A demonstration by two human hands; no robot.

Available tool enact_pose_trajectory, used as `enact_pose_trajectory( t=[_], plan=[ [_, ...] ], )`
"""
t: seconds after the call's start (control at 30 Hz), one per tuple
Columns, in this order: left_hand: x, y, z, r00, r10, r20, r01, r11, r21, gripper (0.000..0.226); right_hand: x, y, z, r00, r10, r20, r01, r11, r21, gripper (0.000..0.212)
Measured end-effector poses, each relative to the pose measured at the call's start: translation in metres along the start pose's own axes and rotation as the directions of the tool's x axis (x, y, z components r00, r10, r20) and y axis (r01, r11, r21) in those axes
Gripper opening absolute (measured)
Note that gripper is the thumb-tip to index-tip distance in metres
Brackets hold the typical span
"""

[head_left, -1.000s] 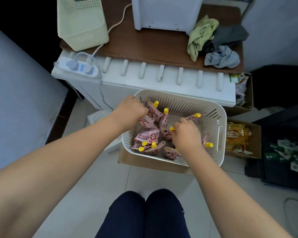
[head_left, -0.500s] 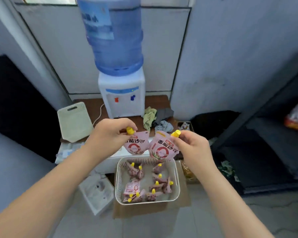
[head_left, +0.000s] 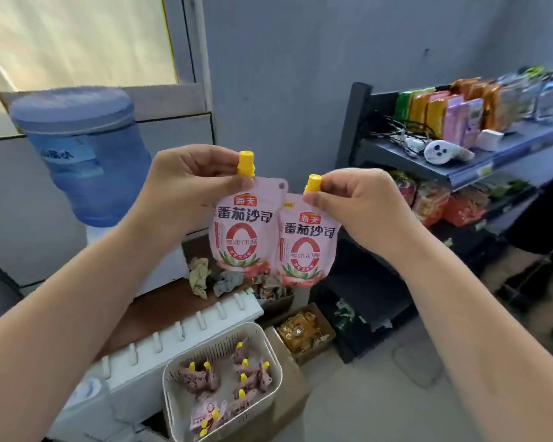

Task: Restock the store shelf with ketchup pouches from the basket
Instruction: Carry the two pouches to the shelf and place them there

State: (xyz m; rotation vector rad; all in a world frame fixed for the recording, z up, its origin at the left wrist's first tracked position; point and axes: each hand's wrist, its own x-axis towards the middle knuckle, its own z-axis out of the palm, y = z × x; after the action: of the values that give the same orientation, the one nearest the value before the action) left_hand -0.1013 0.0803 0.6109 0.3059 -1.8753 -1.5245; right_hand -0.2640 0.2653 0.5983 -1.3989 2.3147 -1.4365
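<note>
Up in front of the camera hang two pink ketchup pouches with yellow caps, side by side and overlapping slightly at their inner edges. The left pouch (head_left: 240, 231) dangles from the left hand (head_left: 186, 186), whose thumb and fingers pinch it at the neck just under the cap; the right pouch (head_left: 307, 247) hangs a little lower from the right hand (head_left: 361, 208), pinched the same way at its spout. Both pouches hang upright with their printed fronts toward the camera. Well below them, on the floor, the white slotted basket (head_left: 273, 355) sits on a piece of brown cardboard (head_left: 292, 371) and holds more ketchup pouches (head_left: 227, 378) lying in a loose heap, yellow caps pointing up. Just beside the basket stands a low white cabinet (head_left: 179, 339) topped by a brown bench (head_left: 160, 311) carrying crumpled cloths (head_left: 211, 279) and a water dispenser with a blue bottle (head_left: 83, 161). To the right stands the dark metal store shelf (head_left: 460, 167), its upper tier lined with colourful packets (head_left: 450, 113) and its lower tier with red snack bags (head_left: 438, 202).
</note>
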Motion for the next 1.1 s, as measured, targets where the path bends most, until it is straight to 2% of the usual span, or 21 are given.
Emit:
enact_pose_trajectory(
  t=[0.2, 0.33, 0.47, 0.63, 0.77, 0.93, 1.1],
  plan=[
    [0.000, 0.036, 0.107, 0.955, 0.067, 0.290, -0.034, 0.993, -0.118, 0.024, -0.084, 0.000, -0.103, 0.973, 0.048, -0.227, -0.057, 0.998, -0.036, 0.004],
    [-0.011, 0.062, 0.213, 0.894, 0.139, 0.425, -0.051, 0.976, -0.212, 0.024, -0.154, 0.014, -0.182, 0.897, 0.085, -0.435, -0.137, 0.987, -0.089, 0.005],
    [-0.033, 0.085, 0.338, 0.790, 0.226, 0.570, -0.080, 0.960, -0.269, 0.025, -0.235, 0.030, -0.266, 0.813, 0.174, -0.555, -0.258, 0.963, -0.077, 0.008],
    [-0.079, 0.125, 0.488, 0.629, 0.324, 0.707, -0.074, 0.930, -0.361, 0.023, -0.346, 0.042, -0.369, 0.643, 0.209, -0.737, -0.440, 0.888, -0.132, 0.014],
    [-0.126, 0.154, 0.596, 0.499, 0.425, 0.755, -0.049, 0.884, -0.465, 0.022, -0.429, 0.044, -0.434, 0.482, 0.175, -0.859, -0.554, 0.820, -0.144, 0.007],
    [-0.188, 0.182, 0.721, 0.305, 0.499, 0.811, 0.028, 0.847, -0.532, 0.019, -0.515, 0.044, -0.489, 0.252, 0.189, -0.949, -0.677, 0.735, -0.033, 0.008],
    [-0.239, 0.206, 0.827, 0.089, 0.558, 0.825, 0.111, 0.817, -0.565, 0.018, -0.582, 0.050, -0.535, 0.072, 0.166, -0.983, -0.752, 0.657, 0.056, 0.009]
  ],
)
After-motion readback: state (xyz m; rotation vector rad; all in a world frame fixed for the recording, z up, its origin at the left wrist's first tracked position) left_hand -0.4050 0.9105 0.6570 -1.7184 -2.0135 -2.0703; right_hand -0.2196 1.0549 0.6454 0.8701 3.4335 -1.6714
